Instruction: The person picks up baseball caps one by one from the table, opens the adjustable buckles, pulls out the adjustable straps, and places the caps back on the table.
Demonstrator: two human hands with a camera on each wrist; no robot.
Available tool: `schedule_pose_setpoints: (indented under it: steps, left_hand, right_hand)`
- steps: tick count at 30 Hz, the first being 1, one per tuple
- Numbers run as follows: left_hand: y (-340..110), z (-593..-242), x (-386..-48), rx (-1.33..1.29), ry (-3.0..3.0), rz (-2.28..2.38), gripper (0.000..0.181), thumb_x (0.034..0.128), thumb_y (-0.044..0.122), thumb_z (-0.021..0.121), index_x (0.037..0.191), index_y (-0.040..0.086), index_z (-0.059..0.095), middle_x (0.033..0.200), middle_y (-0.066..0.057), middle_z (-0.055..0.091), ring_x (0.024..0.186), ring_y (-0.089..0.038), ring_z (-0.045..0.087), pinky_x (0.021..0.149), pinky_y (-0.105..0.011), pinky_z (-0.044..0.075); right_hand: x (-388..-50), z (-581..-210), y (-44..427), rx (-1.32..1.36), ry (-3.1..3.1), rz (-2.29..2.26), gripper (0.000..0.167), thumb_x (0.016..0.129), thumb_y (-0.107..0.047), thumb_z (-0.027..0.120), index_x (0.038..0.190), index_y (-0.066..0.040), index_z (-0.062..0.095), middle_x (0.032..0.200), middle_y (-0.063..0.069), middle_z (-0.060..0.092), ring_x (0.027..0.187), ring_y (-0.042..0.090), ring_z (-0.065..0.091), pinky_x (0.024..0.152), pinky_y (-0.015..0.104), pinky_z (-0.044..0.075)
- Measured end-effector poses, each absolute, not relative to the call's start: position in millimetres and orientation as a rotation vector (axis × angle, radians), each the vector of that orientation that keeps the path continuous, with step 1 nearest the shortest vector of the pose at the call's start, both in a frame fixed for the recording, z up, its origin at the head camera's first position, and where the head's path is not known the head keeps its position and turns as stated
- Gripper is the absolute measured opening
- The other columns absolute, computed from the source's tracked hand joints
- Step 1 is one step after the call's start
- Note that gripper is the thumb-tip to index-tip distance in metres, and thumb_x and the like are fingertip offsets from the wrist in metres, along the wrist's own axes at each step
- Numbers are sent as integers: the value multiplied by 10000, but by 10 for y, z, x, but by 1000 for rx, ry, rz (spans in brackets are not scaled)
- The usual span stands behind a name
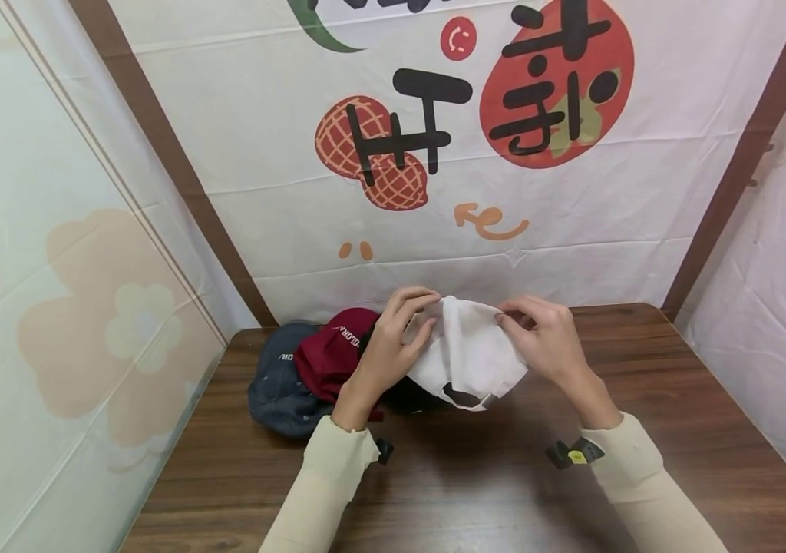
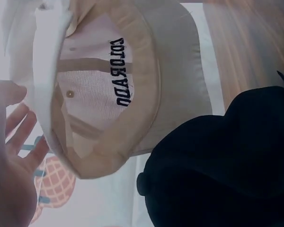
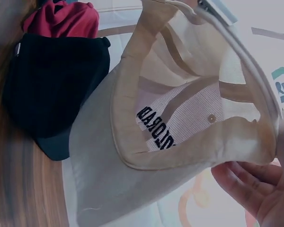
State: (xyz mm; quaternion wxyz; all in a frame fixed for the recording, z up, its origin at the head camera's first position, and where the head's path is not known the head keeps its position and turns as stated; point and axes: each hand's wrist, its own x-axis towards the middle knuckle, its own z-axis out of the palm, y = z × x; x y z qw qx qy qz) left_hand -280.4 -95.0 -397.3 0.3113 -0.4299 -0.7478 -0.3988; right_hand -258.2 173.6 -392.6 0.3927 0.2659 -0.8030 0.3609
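A white baseball cap (image 1: pixel 479 346) is held up above the table, its back opening and strap toward me. In the wrist views its beige inner band and the reversed stitching "COLORADO" show inside the crown. My left hand (image 1: pixel 393 338) holds the cap's left side, thumb and fingers bent at the crown. On the other side my right hand (image 1: pixel 545 334) pinches the crown between thumb and fingers; in the right wrist view those fingers (image 3: pixel 251 184) lie against the outside and the thumb is hidden. Just beyond the left hand is a black cap (image 3: pixel 57 85), partly covered in the head view.
A dark red cap (image 1: pixel 327 361) and a navy cap (image 1: pixel 282 392) overlap in a row at the table's back left, with the black one beside them. The brown wooden table (image 1: pixel 462 491) meets a printed white cloth wall (image 1: pixel 262 223) at the back.
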Motion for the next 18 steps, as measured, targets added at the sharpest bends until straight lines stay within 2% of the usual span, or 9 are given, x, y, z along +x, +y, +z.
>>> schedule_pose_setpoints:
  steps: [4,10,18]
  left_hand:
    - [-962,-4008,-2779,-1143,-1950,-1040,281,986,-20,696,1259,40,717,1311,-137,647,1234,-278,608,1038,-411,553]
    - [-972,-4081,-2732,-1226,-1942,-1013,241,946,-56,645,1128,66,745,1222,-103,695,1164,-259,615,1013,-400,536]
    - [-956,-4202,-2661,-1370,-2032,-966,440,814,-1,579,1229,98,688,1334,-87,637,1258,-257,558,1072,-433,486]
  right_hand:
    - [-2569,-3917,1782,607,-2081,959,62,875,0,827,935,-6,812,836,99,792,648,164,686,656,82,479]
    - [-2572,-3892,1873,516,-2135,1011,71,879,-1,821,950,-3,819,841,112,800,658,123,656,649,73,459]
    - [-2572,-3899,1976,421,-2234,1081,78,929,-19,771,986,-14,823,873,132,806,705,136,677,664,98,476]
